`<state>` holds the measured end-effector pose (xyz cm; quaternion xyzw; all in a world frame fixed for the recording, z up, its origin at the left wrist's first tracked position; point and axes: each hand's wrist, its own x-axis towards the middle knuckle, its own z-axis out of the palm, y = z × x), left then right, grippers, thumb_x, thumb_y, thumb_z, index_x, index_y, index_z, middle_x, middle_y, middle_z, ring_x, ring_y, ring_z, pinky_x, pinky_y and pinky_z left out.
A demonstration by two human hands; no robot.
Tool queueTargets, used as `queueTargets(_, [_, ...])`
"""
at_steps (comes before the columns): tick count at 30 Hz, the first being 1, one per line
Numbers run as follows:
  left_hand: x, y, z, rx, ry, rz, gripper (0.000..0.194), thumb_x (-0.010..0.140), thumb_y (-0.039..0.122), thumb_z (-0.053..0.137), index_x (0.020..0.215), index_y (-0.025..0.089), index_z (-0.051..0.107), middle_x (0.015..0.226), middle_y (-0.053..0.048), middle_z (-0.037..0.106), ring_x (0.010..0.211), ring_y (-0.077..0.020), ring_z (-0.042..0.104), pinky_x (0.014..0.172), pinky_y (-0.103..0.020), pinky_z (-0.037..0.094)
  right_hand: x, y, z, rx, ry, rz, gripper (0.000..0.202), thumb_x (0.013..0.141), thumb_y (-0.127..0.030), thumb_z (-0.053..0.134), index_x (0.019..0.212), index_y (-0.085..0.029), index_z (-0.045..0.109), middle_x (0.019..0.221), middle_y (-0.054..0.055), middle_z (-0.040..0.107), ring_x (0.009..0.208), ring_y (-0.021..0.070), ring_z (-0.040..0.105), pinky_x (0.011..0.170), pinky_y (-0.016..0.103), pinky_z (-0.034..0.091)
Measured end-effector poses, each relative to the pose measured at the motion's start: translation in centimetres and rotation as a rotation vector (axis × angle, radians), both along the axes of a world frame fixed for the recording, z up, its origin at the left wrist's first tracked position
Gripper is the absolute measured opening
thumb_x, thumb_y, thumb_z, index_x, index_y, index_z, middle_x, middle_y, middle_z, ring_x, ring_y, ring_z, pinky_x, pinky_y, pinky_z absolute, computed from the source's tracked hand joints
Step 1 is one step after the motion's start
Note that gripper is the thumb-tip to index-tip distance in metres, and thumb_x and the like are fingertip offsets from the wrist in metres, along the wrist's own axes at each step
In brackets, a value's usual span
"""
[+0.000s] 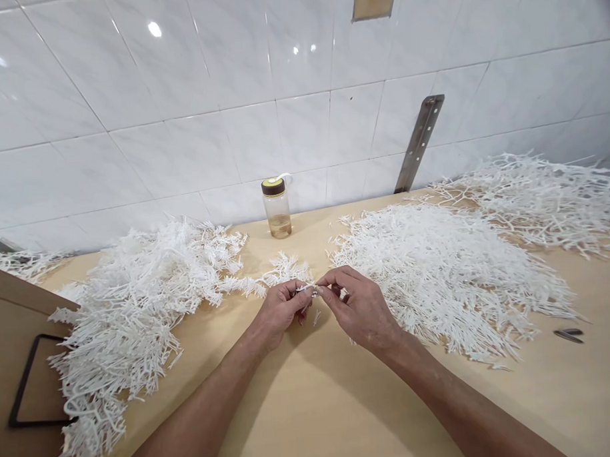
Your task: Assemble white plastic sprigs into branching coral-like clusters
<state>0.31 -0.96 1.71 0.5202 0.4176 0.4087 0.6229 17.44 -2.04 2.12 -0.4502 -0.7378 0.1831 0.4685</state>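
My left hand [286, 308] pinches a small white branched plastic piece [303, 288] between thumb and fingers, over the middle of the table. Thumb and forefinger of my right hand [355, 303] close on the same piece from the other side, and the fingertips of both hands almost meet. One loose white bit [317, 317] shows just below the fingertips. Close behind my left hand lies a small cluster of white branched pieces [285, 269]. A wide heap of thin white plastic sticks [446, 270] spreads beside my right hand.
At left a big pile of white branched pieces [147, 294] reaches a brown box [24, 371] with a black handle. A drink bottle [277, 209] stands near the tiled wall. Small snips [569, 335] lie far right, below more white branching strands [549, 200]. A metal bracket [419, 144] leans there.
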Motion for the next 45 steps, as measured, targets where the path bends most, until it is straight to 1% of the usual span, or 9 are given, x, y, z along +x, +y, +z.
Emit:
queueTargets(12, [0.3, -0.2, -0.1, -0.059, 0.032, 0.034, 0.046, 0.069, 0.056, 0.077, 0.065, 0.018, 0.052, 0.054, 0.004, 0.046, 0.045, -0.0068, 0.038, 0.043, -0.021, 0.027, -0.3, 0.5, -1.6, 0.041, -0.112, -0.062, 0.011, 0.091, -0.017, 0.047, 0.087, -0.02, 0.057, 0.088, 0.006, 0.062, 0.072, 0.0169, 0.058, 0.067, 0.031, 0.045])
queueTargets(20, [0.7, -0.6, -0.3, -0.04, 0.083, 0.045, 0.042, 0.07, 0.053, 0.075, 0.065, 0.018, 0.053, 0.049, 0.007, 0.038, 0.045, -0.006, 0.028, 0.045, -0.023, 0.017, -0.8, 0.6, -2.6, 0.013, -0.256, -0.113, 0.011, 0.093, -0.02, 0.046, 0.085, -0.02, 0.054, 0.084, 0.006, 0.059, 0.071, 0.019, 0.055, 0.063, 0.031, 0.04])
queueTargets(25, [0.6, -0.5, -0.7, 0.011, 0.047, 0.047, 0.039, 0.068, 0.051, 0.077, 0.069, 0.016, 0.059, 0.052, 0.007, 0.039, 0.046, -0.0057, 0.028, 0.046, -0.024, 0.016, 0.5, 1.9, -2.4, 0.002, -0.349, -0.334, 0.016, 0.091, -0.015, 0.04, 0.081, -0.019, 0.052, 0.083, 0.009, 0.057, 0.067, 0.0198, 0.051, 0.059, 0.031, 0.036])
queueTargets(28, [0.6, -0.5, -0.6, -0.026, -0.006, 0.053, 0.042, 0.067, 0.053, 0.078, 0.068, 0.017, 0.057, 0.05, 0.008, 0.037, 0.044, -0.0047, 0.025, 0.045, -0.023, 0.014, 2.7, 2.6, -1.5, 0.006, -0.274, -0.482, 0.01, 0.088, -0.017, 0.047, 0.081, -0.02, 0.053, 0.081, 0.007, 0.059, 0.071, 0.021, 0.054, 0.063, 0.032, 0.038])
queueTargets(32, [0.5, -0.6, 0.2, -0.079, -0.044, 0.086, 0.045, 0.064, 0.053, 0.081, 0.066, 0.017, 0.054, 0.052, 0.007, 0.043, 0.043, -0.0043, 0.03, 0.043, -0.022, 0.018, 4.3, 2.4, 0.0, 0.078, -0.192, -0.578, 0.007, 0.083, -0.017, 0.053, 0.088, -0.019, 0.057, 0.087, 0.009, 0.062, 0.068, 0.0201, 0.055, 0.065, 0.034, 0.041])
queueTargets(34, [0.5, -0.6, 0.4, -0.095, -0.032, 0.105, 0.046, 0.063, 0.053, 0.082, 0.066, 0.017, 0.054, 0.052, 0.006, 0.045, 0.043, -0.0041, 0.031, 0.043, -0.021, 0.02, 4.0, 2.0, 0.4, 0.13, -0.14, -0.534, 0.011, 0.083, -0.017, 0.053, 0.092, -0.018, 0.06, 0.093, 0.01, 0.063, 0.064, 0.0177, 0.055, 0.062, 0.033, 0.043])
queueTargets(38, [0.5, -0.5, 0.2, -0.088, -0.003, 0.123, 0.046, 0.068, 0.055, 0.078, 0.064, 0.017, 0.053, 0.051, 0.005, 0.046, 0.043, -0.0049, 0.034, 0.042, -0.02, 0.022, 1.7, 0.8, 0.2, 0.062, -0.05, -0.152, 0.015, 0.09, -0.023, 0.054, 0.1, -0.018, 0.064, 0.093, 0.007, 0.066, 0.064, 0.0143, 0.059, 0.058, 0.028, 0.047])
queueTargets(40, [0.5, -0.4, -0.1, -0.067, -0.009, 0.131, 0.046, 0.07, 0.055, 0.077, 0.064, 0.017, 0.052, 0.051, 0.005, 0.045, 0.043, -0.0056, 0.035, 0.041, -0.02, 0.024, 0.6, 0.4, -0.3, 0.001, -0.057, -0.025, 0.015, 0.091, -0.026, 0.055, 0.101, -0.018, 0.064, 0.097, 0.007, 0.067, 0.066, 0.0137, 0.06, 0.059, 0.027, 0.047])
queueTargets(45, [0.5, -0.1, -0.6, -0.055, -0.003, 0.115, 0.045, 0.072, 0.054, 0.075, 0.064, 0.017, 0.052, 0.051, 0.005, 0.046, 0.041, -0.0052, 0.035, 0.041, -0.02, 0.024, -0.1, 0.3, -1.1, -0.115, -0.051, -0.013, 0.011, 0.091, -0.027, 0.057, 0.091, -0.02, 0.066, 0.09, 0.004, 0.069, 0.066, 0.014, 0.059, 0.061, 0.028, 0.046])
